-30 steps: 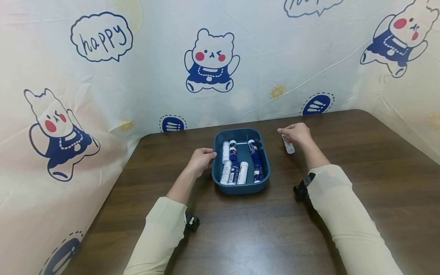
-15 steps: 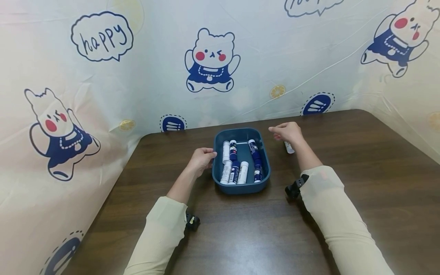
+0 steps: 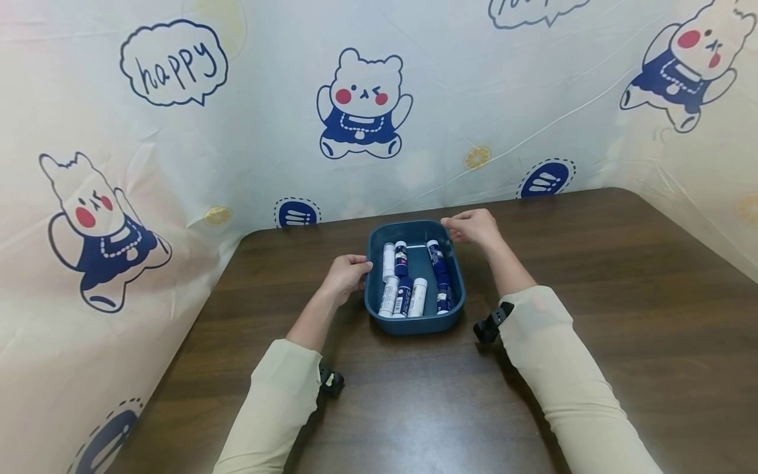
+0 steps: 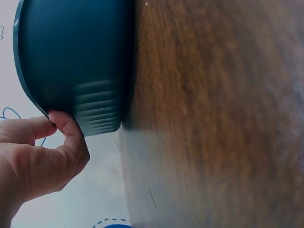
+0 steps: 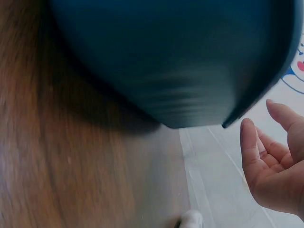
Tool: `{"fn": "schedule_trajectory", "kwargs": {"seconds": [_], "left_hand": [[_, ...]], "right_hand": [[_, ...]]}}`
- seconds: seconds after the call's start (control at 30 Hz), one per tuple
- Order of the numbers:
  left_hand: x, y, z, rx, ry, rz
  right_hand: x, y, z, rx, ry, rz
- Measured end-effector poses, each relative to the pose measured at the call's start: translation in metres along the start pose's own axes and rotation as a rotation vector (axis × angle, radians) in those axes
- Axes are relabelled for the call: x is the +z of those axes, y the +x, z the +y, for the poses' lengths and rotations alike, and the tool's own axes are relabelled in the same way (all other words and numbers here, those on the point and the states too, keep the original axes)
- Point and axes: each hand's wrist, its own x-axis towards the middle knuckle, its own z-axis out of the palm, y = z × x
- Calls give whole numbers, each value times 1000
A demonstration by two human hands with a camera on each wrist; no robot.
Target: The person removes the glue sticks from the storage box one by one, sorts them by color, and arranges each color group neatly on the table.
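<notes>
A dark blue plastic bin (image 3: 419, 324) with ribbed sides stands on the table, holding several small white and dark blue tubes (image 3: 417, 297) in its left and right parts. My left hand (image 3: 346, 278) pinches the bin's left rim between thumb and fingers, as the left wrist view also shows. At the far right corner of the bin is my right hand (image 3: 474, 227). In the right wrist view, the right hand's thumb and forefinger (image 5: 248, 137) are spread beside the rim, with a small gap and nothing held. The white end of a loose tube (image 5: 191, 219) shows at the lower edge there.
A dark brown wooden table (image 3: 408, 408) lies under everything. Behind and at both sides hangs a pale printed sheet (image 3: 260, 118) with cartoon bears, meeting the table's back edge. In the head view my right arm covers the loose tube.
My right hand has left the loose white tube on the table and moved left to the bin's far right corner. The left hand and the bin have stayed in place.
</notes>
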Motion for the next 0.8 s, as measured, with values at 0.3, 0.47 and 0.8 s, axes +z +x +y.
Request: {"fn": "schedule_trajectory", "kwargs": {"seconds": [0.3, 0.47, 0.8], "left_hand": [[0, 1, 0, -2, 4, -1], [0, 1, 1, -9, 0, -5], [0, 1, 0, -6, -4, -1]], "right_hand": [[16, 2, -8, -23, 0, -37], [22, 1, -13, -33, -6, -73], [35, 0, -22, -26, 1, -106]]}}
